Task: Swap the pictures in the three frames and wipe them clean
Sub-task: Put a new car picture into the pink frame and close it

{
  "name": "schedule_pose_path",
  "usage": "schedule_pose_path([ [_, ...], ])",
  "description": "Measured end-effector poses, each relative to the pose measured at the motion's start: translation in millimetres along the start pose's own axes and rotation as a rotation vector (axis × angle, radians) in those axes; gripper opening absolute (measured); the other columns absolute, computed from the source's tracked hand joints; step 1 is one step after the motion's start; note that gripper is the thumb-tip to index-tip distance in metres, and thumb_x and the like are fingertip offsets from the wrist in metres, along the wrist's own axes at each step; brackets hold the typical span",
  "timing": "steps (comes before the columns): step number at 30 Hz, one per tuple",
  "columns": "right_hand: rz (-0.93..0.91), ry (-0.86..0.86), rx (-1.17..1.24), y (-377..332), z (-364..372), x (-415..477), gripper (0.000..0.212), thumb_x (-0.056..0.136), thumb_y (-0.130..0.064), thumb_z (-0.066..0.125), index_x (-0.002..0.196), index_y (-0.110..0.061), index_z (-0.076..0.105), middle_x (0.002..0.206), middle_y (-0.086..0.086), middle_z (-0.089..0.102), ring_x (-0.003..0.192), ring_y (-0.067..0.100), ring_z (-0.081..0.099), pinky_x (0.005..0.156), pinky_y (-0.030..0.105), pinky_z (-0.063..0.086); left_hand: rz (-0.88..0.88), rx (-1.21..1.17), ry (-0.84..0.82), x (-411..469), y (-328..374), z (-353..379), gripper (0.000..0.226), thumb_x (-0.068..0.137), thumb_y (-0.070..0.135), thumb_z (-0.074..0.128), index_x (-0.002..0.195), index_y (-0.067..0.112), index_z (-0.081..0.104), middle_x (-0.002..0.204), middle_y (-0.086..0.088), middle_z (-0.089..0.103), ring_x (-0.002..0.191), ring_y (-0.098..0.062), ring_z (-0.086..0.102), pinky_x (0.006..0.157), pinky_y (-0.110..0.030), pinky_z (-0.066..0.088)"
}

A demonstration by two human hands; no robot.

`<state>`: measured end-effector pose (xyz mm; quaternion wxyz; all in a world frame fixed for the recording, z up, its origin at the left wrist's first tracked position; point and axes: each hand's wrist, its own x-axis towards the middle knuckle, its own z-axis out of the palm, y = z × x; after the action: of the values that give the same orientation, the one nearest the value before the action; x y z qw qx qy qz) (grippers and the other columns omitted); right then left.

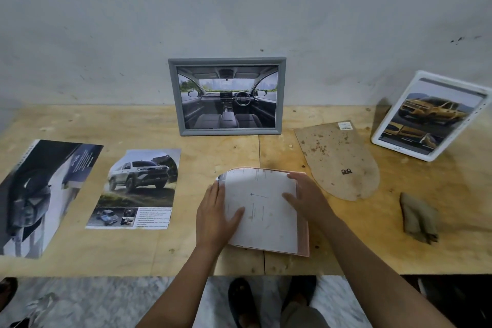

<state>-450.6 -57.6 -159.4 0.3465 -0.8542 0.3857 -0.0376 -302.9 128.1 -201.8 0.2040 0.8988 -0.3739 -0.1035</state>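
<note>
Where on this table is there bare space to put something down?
Bare plywood table lies back left, between the wall, the grey-framed car-interior picture and the silver SUV print; also along the near edge in front of that print. Crowded on the right: brown backing board, white frame, crumpled cloth.

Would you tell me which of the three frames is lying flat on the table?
The pink frame beneath the white sheet; the grey frame and the white frame stand propped up.

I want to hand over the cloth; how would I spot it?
Start at the plywood table against the grey wall; go to its right end. In front of the leaning white picture frame and right of the rounded brown backing board lies a crumpled grey-brown cloth, the only soft, wrinkled thing there.
</note>
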Motion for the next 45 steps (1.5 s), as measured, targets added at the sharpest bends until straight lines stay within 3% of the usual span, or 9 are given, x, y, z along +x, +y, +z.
schedule_pose_path([
  [4,0.005,-0.230,-0.273,0,20,-8,0.098,0.077,-0.059,0.062,0.150,-0.026,0.005,0.159,-0.002,-0.001,0.146,0.020,0.005,0.114,0.040,0.022,0.008,0.034,-0.109,-7,5,4,0.107,0.070,0.081,0.031,0.150,0.014,0.005,0.159,-0.005,0.006,0.146,-0.021,0.007,0.116,-0.034,0.010],
  [9,0.039,-0.205,-0.313,2,25,-12,0.115,0.069,-0.067,0.065,0.149,-0.027,-0.008,0.157,0.002,-0.015,0.146,0.022,-0.009,0.116,0.041,0.012,-0.004,0.037,-0.121,-5,9,2,0.111,0.072,0.074,0.051,0.149,0.015,-0.004,0.158,-0.010,0.000,0.146,-0.026,0.002,0.118,-0.037,0.010],
  [15,0.015,-0.124,-0.318,-5,26,-10,0.116,0.066,-0.062,0.071,0.149,-0.022,0.001,0.158,0.002,0.004,0.146,0.022,-0.001,0.117,0.039,0.005,-0.046,-0.013,-0.064,-2,16,-1,0.109,0.066,0.064,0.066,0.146,0.014,0.013,0.153,-0.012,0.017,0.141,-0.027,0.020,0.112,-0.038,0.030],
  [20,-0.046,-0.048,-0.328,-13,21,-9,0.098,0.065,-0.053,0.075,0.143,-0.022,0.023,0.136,0.001,0.038,0.126,0.019,0.034,0.114,0.038,0.019,-0.116,-0.157,-0.029,0,16,-2,0.101,0.063,0.051,0.076,0.142,0.013,0.027,0.145,-0.011,0.032,0.131,-0.028,0.033,0.105,-0.038,0.035],
  [22,-0.009,-0.034,-0.181,-16,18,-6,0.082,0.066,-0.042,0.079,0.134,-0.019,0.038,0.124,0.002,0.048,0.109,0.016,0.043,0.096,0.031,0.038,-0.142,-0.240,0.012,2,13,-3,0.089,0.065,0.041,0.078,0.137,0.011,0.035,0.137,-0.010,0.041,0.124,-0.027,0.039,0.099,-0.035,0.036],
  [26,0.045,-0.018,0.088,-15,9,3,0.052,0.070,-0.024,0.079,0.116,-0.016,0.056,0.110,0.001,0.059,0.098,0.015,0.052,0.070,0.022,0.038,-0.219,-0.386,0.105,7,15,-7,0.071,0.072,0.032,0.077,0.131,0.010,0.044,0.120,-0.007,0.051,0.113,-0.024,0.043,0.087,-0.024,0.030],
  [31,0.122,-0.054,0.334,-16,-7,4,0.044,0.073,-0.017,0.076,0.113,-0.023,0.056,0.104,-0.006,0.055,0.093,0.014,0.052,0.062,0.018,0.039,-0.308,-0.574,0.135,21,20,-18,0.050,0.079,0.028,0.071,0.124,0.014,0.054,0.113,-0.003,0.052,0.110,-0.019,0.042,0.088,-0.028,0.035],
  [37,0.219,-0.106,0.606,-19,-22,0,0.045,0.070,-0.025,0.078,0.107,-0.017,0.054,0.099,0.001,0.059,0.084,0.016,0.058,0.061,0.026,0.047,-0.497,-1.235,0.102,19,23,-48,0.013,0.086,0.002,0.058,0.097,0.009,0.060,0.082,-0.002,0.057,0.077,-0.015,0.051,0.065,-0.021,0.043],
  [45,0.296,-0.081,0.856,-27,-16,8,0.051,0.080,-0.030,0.072,0.120,-0.014,0.045,0.113,0.005,0.056,0.091,0.016,0.060,0.067,0.028,0.052,-0.385,-1.515,-0.233,-10,51,-57,0.036,0.083,-0.003,0.060,0.115,0.010,0.054,0.107,-0.008,0.069,0.090,-0.021,0.067,0.067,-0.026,0.055],
])
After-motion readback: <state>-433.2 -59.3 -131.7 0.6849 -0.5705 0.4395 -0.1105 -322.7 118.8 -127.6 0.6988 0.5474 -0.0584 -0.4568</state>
